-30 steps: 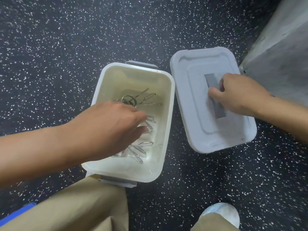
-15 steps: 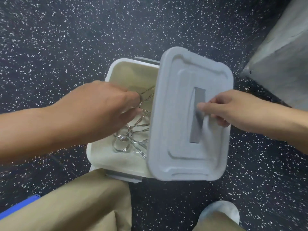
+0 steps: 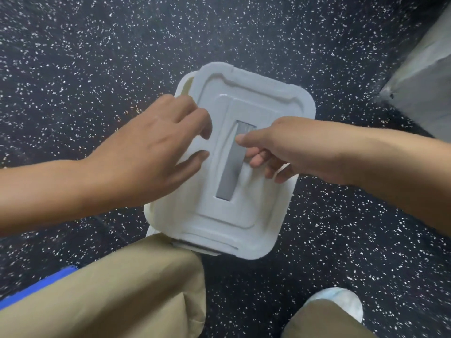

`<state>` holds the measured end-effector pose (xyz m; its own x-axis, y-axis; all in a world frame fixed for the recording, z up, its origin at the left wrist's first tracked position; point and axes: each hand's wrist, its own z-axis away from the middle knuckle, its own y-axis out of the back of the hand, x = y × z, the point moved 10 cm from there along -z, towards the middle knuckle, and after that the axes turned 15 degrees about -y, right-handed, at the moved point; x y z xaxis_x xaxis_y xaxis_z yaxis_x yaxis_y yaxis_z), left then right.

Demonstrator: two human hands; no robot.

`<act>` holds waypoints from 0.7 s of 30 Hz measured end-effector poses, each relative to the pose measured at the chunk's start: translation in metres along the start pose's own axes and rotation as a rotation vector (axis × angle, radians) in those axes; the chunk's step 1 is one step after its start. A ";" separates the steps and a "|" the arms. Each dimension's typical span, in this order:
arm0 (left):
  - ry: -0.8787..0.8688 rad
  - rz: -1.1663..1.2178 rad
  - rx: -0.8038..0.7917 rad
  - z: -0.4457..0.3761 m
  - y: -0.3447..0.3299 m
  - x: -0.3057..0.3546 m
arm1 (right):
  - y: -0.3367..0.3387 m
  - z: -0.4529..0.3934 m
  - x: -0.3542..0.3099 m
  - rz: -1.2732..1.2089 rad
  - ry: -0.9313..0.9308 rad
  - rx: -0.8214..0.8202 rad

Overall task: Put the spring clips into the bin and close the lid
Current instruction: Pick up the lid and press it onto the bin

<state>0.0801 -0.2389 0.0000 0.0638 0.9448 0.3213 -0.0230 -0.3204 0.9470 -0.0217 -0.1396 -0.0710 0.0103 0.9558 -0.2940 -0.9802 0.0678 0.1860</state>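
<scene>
The white lid [image 3: 246,98] with a grey handle strip [image 3: 230,172] lies over the white bin [image 3: 186,85], shifted a little to the right so a sliver of the bin's far-left corner shows. The spring clips are hidden under the lid. My right hand [image 3: 280,147] pinches the grey handle from the right side. My left hand [image 3: 151,150] rests on the lid's left edge with fingers spread, holding nothing.
The bin stands on a dark speckled floor [image 3: 97,57]. My knee in tan trousers [image 3: 136,289] touches the bin's near end. A white shoe [image 3: 336,301] is at the lower right, a grey block [image 3: 424,89] at the upper right, a blue object [image 3: 36,286] at the lower left.
My right hand carried the lid from the floor at the right onto the bin. My left hand came out of the bin and moved onto the lid's left edge.
</scene>
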 end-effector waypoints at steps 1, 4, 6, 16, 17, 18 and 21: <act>-0.008 0.001 -0.011 0.001 -0.003 0.001 | -0.005 -0.001 -0.003 0.005 0.002 -0.005; -0.035 0.028 -0.057 0.007 -0.014 0.007 | -0.018 -0.004 -0.012 -0.007 0.013 -0.014; -0.062 0.042 -0.087 0.011 -0.023 0.013 | -0.023 -0.005 -0.014 -0.053 0.012 -0.036; -0.354 0.052 -0.312 0.045 -0.087 0.064 | 0.044 0.015 -0.064 0.348 0.500 0.775; -0.371 0.051 -0.337 0.048 -0.094 0.066 | 0.046 0.009 -0.070 0.388 0.539 0.810; -0.387 0.044 -0.354 0.050 -0.099 0.067 | 0.050 0.002 -0.074 0.431 0.556 0.845; -0.419 -0.013 -0.365 0.053 -0.106 0.066 | 0.059 -0.020 -0.080 0.518 0.511 0.880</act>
<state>0.1400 -0.1466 -0.0790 0.4559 0.8168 0.3535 -0.3595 -0.1943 0.9127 -0.0845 -0.2177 -0.0552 -0.6343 0.7125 -0.3001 -0.3623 0.0690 0.9295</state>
